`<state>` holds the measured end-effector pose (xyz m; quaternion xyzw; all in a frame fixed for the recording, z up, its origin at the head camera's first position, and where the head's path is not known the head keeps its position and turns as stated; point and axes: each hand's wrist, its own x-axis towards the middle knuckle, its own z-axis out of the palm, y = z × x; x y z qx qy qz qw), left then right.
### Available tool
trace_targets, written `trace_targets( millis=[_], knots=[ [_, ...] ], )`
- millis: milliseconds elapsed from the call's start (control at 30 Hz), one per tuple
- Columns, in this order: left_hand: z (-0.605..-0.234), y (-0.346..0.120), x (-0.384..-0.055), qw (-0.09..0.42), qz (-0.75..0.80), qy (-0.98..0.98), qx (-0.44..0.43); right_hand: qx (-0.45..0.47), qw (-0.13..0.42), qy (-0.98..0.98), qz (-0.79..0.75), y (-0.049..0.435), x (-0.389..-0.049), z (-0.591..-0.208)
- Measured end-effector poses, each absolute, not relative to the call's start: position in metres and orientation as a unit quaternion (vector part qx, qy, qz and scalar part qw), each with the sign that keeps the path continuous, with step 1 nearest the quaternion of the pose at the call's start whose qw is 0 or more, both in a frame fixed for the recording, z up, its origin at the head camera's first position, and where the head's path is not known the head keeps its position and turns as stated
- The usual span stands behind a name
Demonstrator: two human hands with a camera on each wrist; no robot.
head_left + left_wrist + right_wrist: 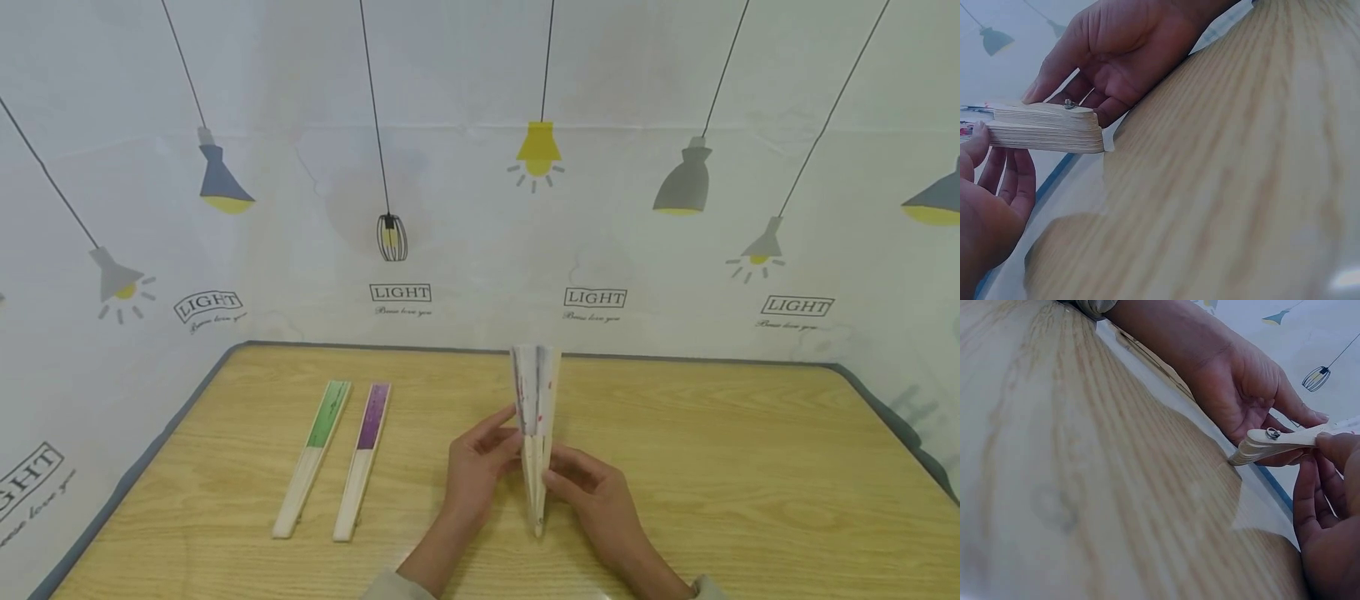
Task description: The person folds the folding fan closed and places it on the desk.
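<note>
Both hands hold a wooden folding fan [533,442], its narrow riveted end toward me and its ribs slightly spread. The fan's leaf is white with grey and red marks. My left hand [476,467] grips it from the left side, thumb against the ribs. On the other side, my right hand [596,500] pinches the ribs between thumb and fingers. In the left wrist view the stacked ribs of the fan [1047,130] show between the hands. A small metal rivet [1272,433] joins the ribs at the narrow end in the right wrist view.
To the left on the wooden table [720,467] lie two folded fans, a green fan [321,442] and a purple fan [367,442], side by side. Behind the table hangs a white cloth [465,200] printed with lamps.
</note>
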<state>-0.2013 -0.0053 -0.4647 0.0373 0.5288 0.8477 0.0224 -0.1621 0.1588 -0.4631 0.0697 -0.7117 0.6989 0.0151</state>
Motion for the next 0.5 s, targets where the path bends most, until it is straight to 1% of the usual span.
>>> trace_targets(
  millis=[500],
  knots=[
    [-0.4675, -0.0038, -0.2030, 0.024, 0.840, 0.541, 0.036, 0.100, 0.016, -0.739, 0.666, 0.1615, -0.1629, -0.4656]
  ],
)
